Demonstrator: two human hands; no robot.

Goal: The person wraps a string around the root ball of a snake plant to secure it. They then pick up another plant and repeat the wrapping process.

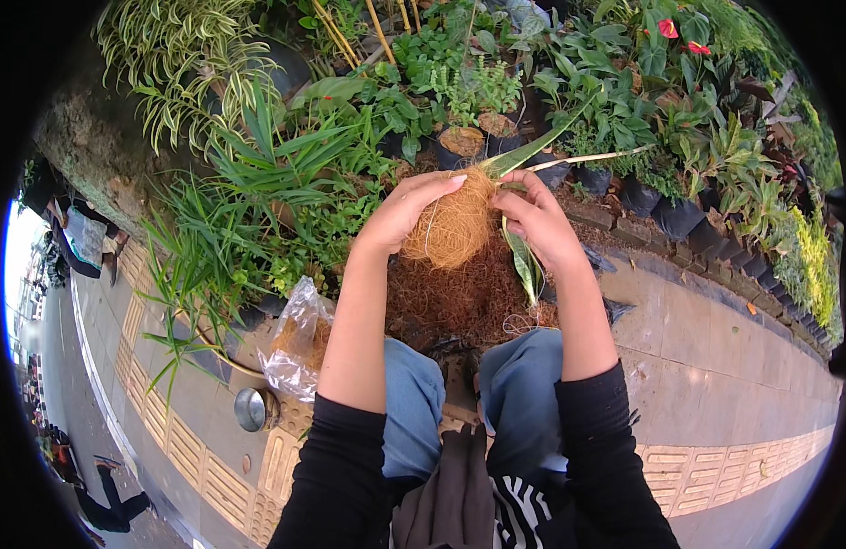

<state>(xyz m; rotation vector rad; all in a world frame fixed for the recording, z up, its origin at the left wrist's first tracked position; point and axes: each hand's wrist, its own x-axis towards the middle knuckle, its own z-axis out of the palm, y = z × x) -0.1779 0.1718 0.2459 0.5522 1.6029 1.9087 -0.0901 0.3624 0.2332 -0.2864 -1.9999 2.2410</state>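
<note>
A ball of tan coconut fibre [454, 223] is held up between both hands, with a thin pale string running over its side. My left hand [413, 206] grips it from the left, thumb on its upper part. At its right upper edge, the bent fingers of my right hand [533, 209] pinch near the base of a snake plant's leaves; exactly what they grip is hidden. One long snake plant leaf [533, 151] points up to the right, and another variegated leaf [522, 264] hangs below. Beneath the ball lies a heap of brown coir [450, 295]. Loose string [522, 324] rests near the right knee.
A clear plastic bag of fibre [301, 343] and a metal can [256, 410] stand to the left on the pavement. Potted plants in black bags [680, 216] line a brick edging [632, 230]. Leafy plants surround the heap. People are at the far left, by the road.
</note>
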